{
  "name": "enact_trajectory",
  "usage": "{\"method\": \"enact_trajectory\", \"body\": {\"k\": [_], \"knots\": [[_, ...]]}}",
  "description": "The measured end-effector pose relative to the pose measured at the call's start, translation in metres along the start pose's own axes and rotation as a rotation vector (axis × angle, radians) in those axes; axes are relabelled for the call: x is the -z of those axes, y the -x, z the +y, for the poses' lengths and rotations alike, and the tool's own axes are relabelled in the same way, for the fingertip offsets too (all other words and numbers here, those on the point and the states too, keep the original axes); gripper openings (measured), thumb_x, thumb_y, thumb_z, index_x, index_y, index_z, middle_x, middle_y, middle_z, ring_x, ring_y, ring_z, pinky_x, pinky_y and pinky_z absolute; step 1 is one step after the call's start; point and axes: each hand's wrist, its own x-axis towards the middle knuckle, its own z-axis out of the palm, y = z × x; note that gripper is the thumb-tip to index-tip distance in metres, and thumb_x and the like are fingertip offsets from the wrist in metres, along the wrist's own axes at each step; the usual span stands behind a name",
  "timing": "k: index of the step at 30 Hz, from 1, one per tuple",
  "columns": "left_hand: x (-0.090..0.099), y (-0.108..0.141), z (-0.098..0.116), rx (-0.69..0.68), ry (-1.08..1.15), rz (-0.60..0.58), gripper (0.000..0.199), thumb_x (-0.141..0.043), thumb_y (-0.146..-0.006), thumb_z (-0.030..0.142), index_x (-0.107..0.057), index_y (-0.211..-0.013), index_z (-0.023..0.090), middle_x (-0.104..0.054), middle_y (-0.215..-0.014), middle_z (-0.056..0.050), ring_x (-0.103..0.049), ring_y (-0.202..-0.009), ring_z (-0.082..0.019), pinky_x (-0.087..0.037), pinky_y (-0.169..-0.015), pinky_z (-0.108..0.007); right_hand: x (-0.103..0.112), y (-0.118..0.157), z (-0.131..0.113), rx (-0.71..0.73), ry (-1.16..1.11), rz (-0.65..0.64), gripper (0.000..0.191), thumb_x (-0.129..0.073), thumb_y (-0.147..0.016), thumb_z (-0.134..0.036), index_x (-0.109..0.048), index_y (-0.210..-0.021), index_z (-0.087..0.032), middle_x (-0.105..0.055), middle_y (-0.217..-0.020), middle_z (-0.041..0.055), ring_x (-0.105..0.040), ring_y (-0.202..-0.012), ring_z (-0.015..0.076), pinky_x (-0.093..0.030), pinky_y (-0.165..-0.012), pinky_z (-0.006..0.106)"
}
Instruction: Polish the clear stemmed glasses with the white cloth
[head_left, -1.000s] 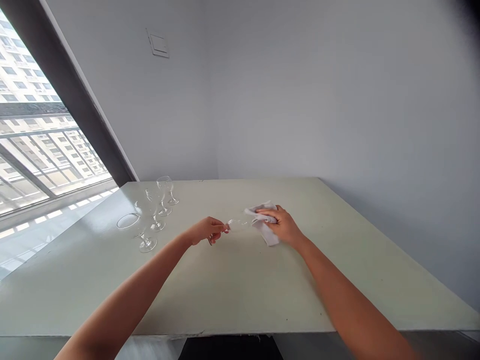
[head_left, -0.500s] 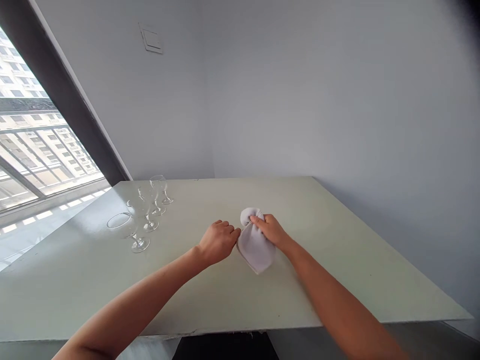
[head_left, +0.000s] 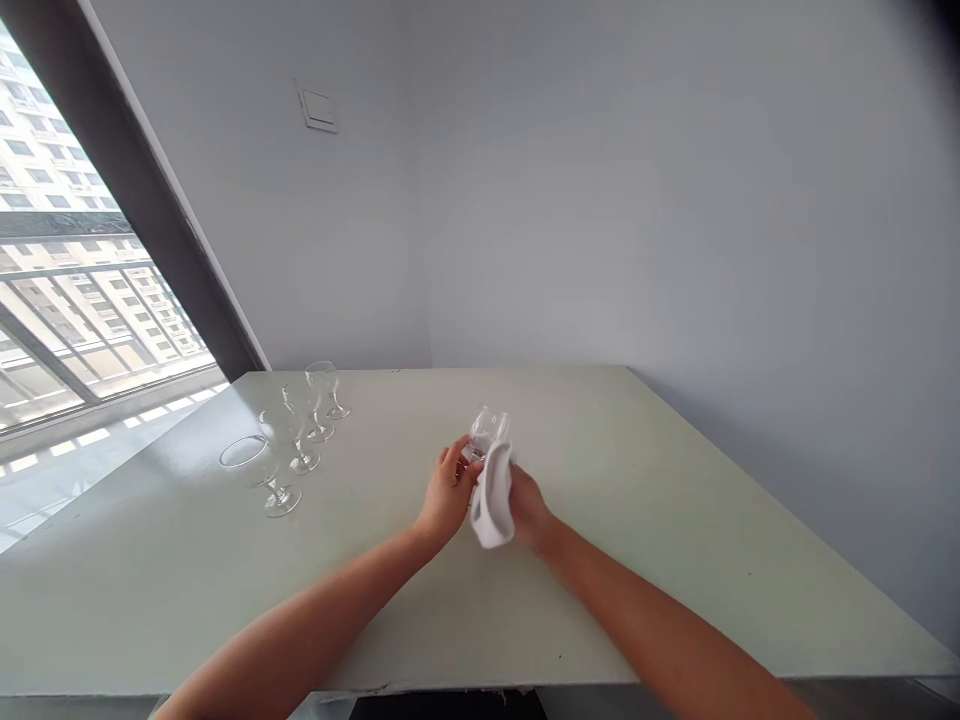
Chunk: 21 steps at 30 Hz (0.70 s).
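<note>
Left hand [head_left: 448, 492] clenches wine glass [head_left: 488, 430], right hand [head_left: 529, 510] clenches cloth [head_left: 492, 497] — over pale tabletop [head_left: 600, 600]

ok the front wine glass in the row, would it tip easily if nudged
Probably: the wine glass looks top-heavy, a wide bowl on a thin stem. Its foot is narrower than its rim, so a push could tip it. It looks fragile too.

One table [head_left: 570, 610]. Four stemmed glasses [head_left: 285, 430] on its left half, though the glass overlaps, so that count is probably right but hard to confirm. One fifth glass [head_left: 488, 430] above its middle. One white cloth [head_left: 492, 497]. Two hands: left hand [head_left: 448, 492], right hand [head_left: 529, 510]. One wall plate [head_left: 319, 110] beyond it.
</note>
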Motion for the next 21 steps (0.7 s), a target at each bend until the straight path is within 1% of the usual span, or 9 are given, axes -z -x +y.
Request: {"method": "enact_trajectory", "body": {"k": [2, 4, 7, 8, 10, 14, 15, 17, 21], "knots": [[-0.005, 0.000, -0.007, -0.031, 0.013, 0.045, 0.042, -0.050, -0.078, 0.031, -0.046, -0.120, 0.026, -0.050, -0.106, -0.008, -0.055, -0.090, -0.019, -0.046, -0.079, -0.033, -0.008, 0.007, 0.005, 0.034, 0.058, -0.063, 0.036, -0.055, -0.073, -0.053, -0.061, -0.089, -0.020, -0.062, -0.082, 0.0049, -0.055, -0.082, 0.0208, -0.042, -0.072, 0.033], [-0.008, 0.000, -0.014, -0.066, 0.068, 0.038, 0.043, -0.056, -0.075, 0.029, -0.049, -0.117, 0.026, -0.045, -0.117, -0.010, -0.052, -0.101, -0.023, -0.044, -0.084, -0.035, -0.013, 0.010, 0.007, 0.072, 0.058, -0.104, 0.038, -0.057, -0.073, -0.052, -0.060, -0.091, -0.018, -0.061, -0.081, 0.0039, -0.054, -0.081, 0.0189, -0.041, -0.073, 0.030], [-0.005, -0.001, -0.018, -0.015, 0.268, -0.012, 0.035, -0.052, -0.078, 0.036, -0.054, -0.111, 0.023, -0.044, -0.125, -0.010, -0.050, -0.108, -0.025, -0.044, -0.087, -0.035, -0.013, 0.007, 0.007, 0.067, 0.026, -0.066, 0.040, -0.062, -0.069, -0.051, -0.060, -0.088, -0.016, -0.060, -0.076, 0.0026, -0.053, -0.074, 0.0161, -0.041, -0.069, 0.028], [-0.002, -0.002, -0.017, 0.019, 0.343, -0.038, 0.035, -0.048, -0.080, 0.039, -0.054, -0.111, 0.022, -0.046, -0.125, -0.010, -0.050, -0.108, -0.024, -0.043, -0.088, -0.035, -0.012, 0.006, 0.007, 0.051, 0.021, -0.067, 0.040, -0.063, -0.068, -0.051, -0.061, -0.087, -0.016, -0.060, -0.074, 0.0020, -0.053, -0.070, 0.0150, -0.040, -0.067, 0.027], [0.007, -0.005, -0.013, 0.077, 0.473, -0.096, 0.041, -0.044, -0.082, 0.044, -0.052, -0.114, 0.020, -0.050, -0.122, -0.010, -0.052, -0.107, -0.023, -0.043, -0.088, -0.035, -0.010, 0.005, 0.005, 0.018, 0.017, -0.129, 0.040, -0.063, -0.067, -0.051, -0.061, -0.084, -0.015, -0.058, -0.071, 0.0014, -0.051, -0.065, 0.0132, -0.039, -0.064, 0.026], [0.022, -0.010, -0.006, 0.137, 0.644, -0.224, 0.061, -0.053, -0.076, 0.048, -0.039, -0.126, 0.016, -0.056, -0.117, -0.015, -0.056, -0.102, -0.023, -0.044, -0.086, -0.036, -0.005, 0.007, 0.000, -0.034, 0.091, -0.304, 0.039, -0.062, -0.068, -0.051, -0.061, -0.081, -0.014, -0.057, -0.072, 0.0020, -0.050, -0.064, 0.0128, -0.038, -0.062, 0.026], [0.025, -0.011, -0.006, 0.136, 0.660, -0.229, 0.063, -0.056, -0.074, 0.047, -0.039, -0.125, 0.015, -0.057, -0.115, -0.015, -0.056, -0.102, -0.023, -0.044, -0.086, -0.036, -0.004, 0.007, -0.001, -0.037, 0.131, -0.329, 0.039, -0.063, -0.068, -0.051, -0.061, -0.081, -0.015, -0.057, -0.071, 0.0018, -0.050, -0.064, 0.0129, -0.038, -0.061, 0.026], [0.028, -0.013, -0.006, 0.112, 0.662, -0.191, 0.062, -0.061, -0.071, 0.044, -0.043, -0.122, 0.013, -0.060, -0.110, -0.016, -0.055, -0.104, -0.024, -0.042, -0.089, -0.036, 0.000, 0.006, -0.003, -0.028, 0.227, -0.356, 0.039, -0.063, -0.067, -0.051, -0.062, -0.081, -0.014, -0.057, -0.070, 0.0013, -0.051, -0.064, 0.0131, -0.038, -0.061, 0.026], [0.030, -0.015, -0.007, 0.094, 0.687, -0.121, 0.060, -0.065, -0.069, 0.040, -0.044, -0.120, 0.014, -0.060, -0.110, -0.015, -0.055, -0.104, -0.024, -0.041, -0.089, -0.038, 0.010, -0.001, -0.006, 0.060, 0.452, -0.311, 0.038, -0.061, -0.069, -0.050, -0.062, -0.085, -0.015, -0.060, -0.073, 0.0016, -0.053, -0.067, 0.0155, -0.039, -0.064, 0.028]]}}
